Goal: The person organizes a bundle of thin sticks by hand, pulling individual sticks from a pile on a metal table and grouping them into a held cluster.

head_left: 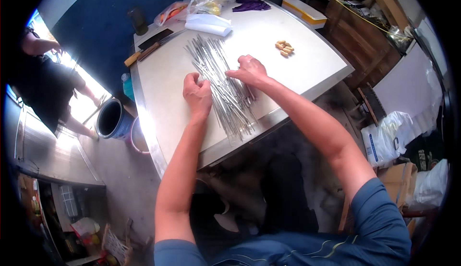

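Observation:
A long heap of thin metal skewers [218, 86] lies on the white table [163, 117], running from the far middle toward the near edge, some crossing others. My left hand [197, 93] is at the heap's left side with its fingers curled in; whatever is between them is hidden. On the opposite side my right hand [250, 71] rests at the heap's right edge. Its thumb reaches over the skewers, apart from the loosely bent fingers. Farther right is a small pile of peanuts [285, 48].
Knives with wooden handles [132, 59] lie at the table's left edge. Plastic bags [206, 4], a white roll [209, 24], a purple cloth [251, 4] and a yellow-and-white box [304, 13] sit at the back. Left stands a bucket [111, 122]; another person [45, 83] is beyond.

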A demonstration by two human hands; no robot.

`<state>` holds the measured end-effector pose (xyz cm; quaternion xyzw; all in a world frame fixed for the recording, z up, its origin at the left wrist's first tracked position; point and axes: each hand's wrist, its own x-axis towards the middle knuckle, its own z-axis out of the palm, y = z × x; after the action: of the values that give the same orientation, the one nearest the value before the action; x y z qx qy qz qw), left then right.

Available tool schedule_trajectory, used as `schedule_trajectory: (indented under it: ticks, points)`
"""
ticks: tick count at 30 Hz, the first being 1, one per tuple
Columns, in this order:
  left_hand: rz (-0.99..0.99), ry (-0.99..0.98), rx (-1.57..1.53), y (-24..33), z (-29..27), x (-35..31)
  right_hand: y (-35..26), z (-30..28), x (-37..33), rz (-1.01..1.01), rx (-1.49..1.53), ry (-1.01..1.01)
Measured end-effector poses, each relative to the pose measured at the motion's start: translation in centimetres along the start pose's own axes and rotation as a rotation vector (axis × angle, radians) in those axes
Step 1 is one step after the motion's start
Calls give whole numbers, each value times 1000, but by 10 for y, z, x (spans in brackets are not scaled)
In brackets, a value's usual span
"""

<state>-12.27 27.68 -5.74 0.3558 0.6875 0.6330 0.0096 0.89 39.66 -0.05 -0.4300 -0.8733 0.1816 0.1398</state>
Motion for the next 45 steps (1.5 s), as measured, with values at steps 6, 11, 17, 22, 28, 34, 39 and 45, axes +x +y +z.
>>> schedule_trajectory:
  ticks: [6, 11, 17, 22, 28, 34, 39, 45]
  points:
    - [59, -106, 40, -1, -26, -2, -16, 3, 3, 138, 199, -41]
    - [76, -160, 27, -13, -46, 0, -35, 9, 5, 194, 291, -117]
    - [46, -233, 150, -3, -49, -5, -42, 19, 4, 153, 232, -87]
    - [143, -199, 183, -6, -50, -1, -24, 15, 5, 167, 492, -106]
    - [59, -182, 118, -3, -52, -3, -10, 8, -3, 326, 824, -291]
    - [89, -175, 124, -8, -51, -1, -8, 5, -10, 285, 765, -303]
    - [83, -169, 115, -9, -51, -2, -29, 1, -19, 237, 503, -198]
    - [92, -154, 85, -8, -50, -2, -41, -3, -12, 212, 384, -250]
